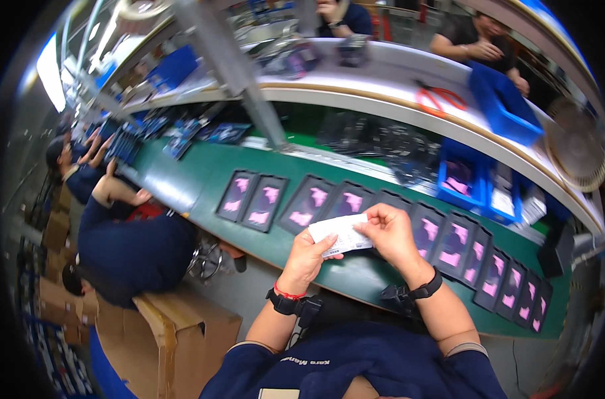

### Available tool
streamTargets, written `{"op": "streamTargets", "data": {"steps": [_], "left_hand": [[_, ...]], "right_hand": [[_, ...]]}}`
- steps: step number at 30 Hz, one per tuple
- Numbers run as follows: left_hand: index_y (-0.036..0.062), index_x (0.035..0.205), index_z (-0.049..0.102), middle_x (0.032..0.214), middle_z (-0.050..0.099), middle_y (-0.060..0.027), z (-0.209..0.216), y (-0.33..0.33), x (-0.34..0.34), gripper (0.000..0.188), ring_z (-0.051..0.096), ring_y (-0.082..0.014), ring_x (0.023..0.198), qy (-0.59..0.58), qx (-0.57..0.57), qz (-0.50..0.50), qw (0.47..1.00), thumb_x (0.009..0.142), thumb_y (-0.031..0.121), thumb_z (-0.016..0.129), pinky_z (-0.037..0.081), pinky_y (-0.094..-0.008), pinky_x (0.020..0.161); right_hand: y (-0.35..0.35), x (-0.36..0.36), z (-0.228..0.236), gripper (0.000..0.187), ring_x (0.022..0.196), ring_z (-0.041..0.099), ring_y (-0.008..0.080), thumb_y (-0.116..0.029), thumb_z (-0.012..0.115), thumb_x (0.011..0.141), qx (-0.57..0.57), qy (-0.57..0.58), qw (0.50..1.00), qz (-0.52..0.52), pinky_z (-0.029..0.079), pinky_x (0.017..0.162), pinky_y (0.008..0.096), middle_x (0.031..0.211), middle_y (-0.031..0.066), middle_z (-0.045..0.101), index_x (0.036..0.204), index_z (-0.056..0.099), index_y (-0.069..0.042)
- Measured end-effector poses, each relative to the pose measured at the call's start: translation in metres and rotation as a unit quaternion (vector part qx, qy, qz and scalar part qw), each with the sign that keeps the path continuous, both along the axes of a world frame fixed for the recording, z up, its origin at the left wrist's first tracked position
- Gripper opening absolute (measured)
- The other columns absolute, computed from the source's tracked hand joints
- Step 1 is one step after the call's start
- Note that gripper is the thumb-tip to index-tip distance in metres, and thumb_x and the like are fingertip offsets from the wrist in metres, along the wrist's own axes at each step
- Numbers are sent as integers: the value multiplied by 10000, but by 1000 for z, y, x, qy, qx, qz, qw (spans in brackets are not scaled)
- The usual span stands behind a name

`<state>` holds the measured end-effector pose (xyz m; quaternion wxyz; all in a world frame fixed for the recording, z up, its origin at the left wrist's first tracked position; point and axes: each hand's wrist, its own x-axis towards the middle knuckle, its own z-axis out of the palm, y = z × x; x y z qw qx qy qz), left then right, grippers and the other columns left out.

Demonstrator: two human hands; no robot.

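Observation:
Between my two hands, above the green bench (256,246), is a small stack of white printed paper slips (339,234). My left hand (309,256) grips its left end, thumb on top and fingers beneath. The fingertips of my right hand (387,231) pinch the upper right corner. Under and beyond my hands, black rectangular trays (305,203) with pink pieces inside stand in a long row on the bench. Part of that row is hidden behind my hands and forearms.
A white shelf above the bench carries orange-handled scissors (441,100) and a blue bin (505,106). More blue bins (463,176) sit at the back right. An open cardboard box (176,326) stands lower left, near a seated co-worker (133,246). Other people are across the shelf.

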<state>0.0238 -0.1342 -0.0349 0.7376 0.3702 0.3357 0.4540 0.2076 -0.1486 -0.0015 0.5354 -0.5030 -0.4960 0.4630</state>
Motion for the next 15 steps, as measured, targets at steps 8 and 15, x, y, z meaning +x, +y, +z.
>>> {"op": "streamTargets", "data": {"steps": [8, 15], "left_hand": [[-2, 1077, 523, 927, 651, -105, -26, 29, -152, 272, 658, -166, 732, 45, 51, 254, 965, 821, -19, 613, 531, -243, 523], [13, 1094, 520, 925, 646, -83, -32, 37, -189, 288, 648, -153, 745, 22, 34, 252, 967, 825, 16, 622, 516, -233, 528]], "right_hand": [[135, -168, -23, 178, 503, 585, 116, 3, 643, 780, -22, -85, 995, 53, 434, 360, 250, 644, 61, 600, 945, 580, 27], [146, -216, -33, 249, 731, 639, 140, 2, 635, 788, 67, -221, 971, 58, 501, 668, 251, 758, 100, 654, 1034, 606, 25]]}}
